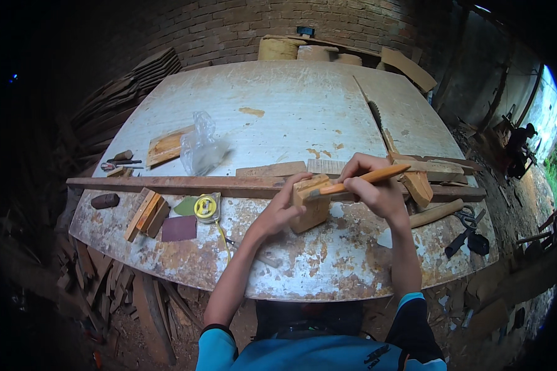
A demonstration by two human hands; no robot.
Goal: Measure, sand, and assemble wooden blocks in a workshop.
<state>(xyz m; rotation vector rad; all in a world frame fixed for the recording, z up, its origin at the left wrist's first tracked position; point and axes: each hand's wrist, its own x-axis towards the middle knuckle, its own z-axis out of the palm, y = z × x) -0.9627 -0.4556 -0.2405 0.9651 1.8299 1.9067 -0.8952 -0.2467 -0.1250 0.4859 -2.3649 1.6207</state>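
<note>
My left hand [278, 212] is closed round the side of a pale wooden block [314, 217], which stands tilted over the near part of the table. In my right hand [372, 188] is a tool with a tapered orange wooden handle [380, 174]. Its short grey end meets the upper part of the block; whether it is a blade or bristles cannot be made out. Left of my left hand lie a yellow tape measure [207, 208], a dark red sandpaper piece [179, 229], a green scrap [185, 206] and a stack of small wooden pieces [146, 214].
A long wooden bar [185, 185] crosses the table [291, 133]. Beyond it lie a clear plastic bag [203, 148], a board [165, 147] and a handsaw [377, 117]. A mallet-like wooden piece [418, 188] and scissors [467, 216] are at right. Wood scraps [108, 287] cover the floor.
</note>
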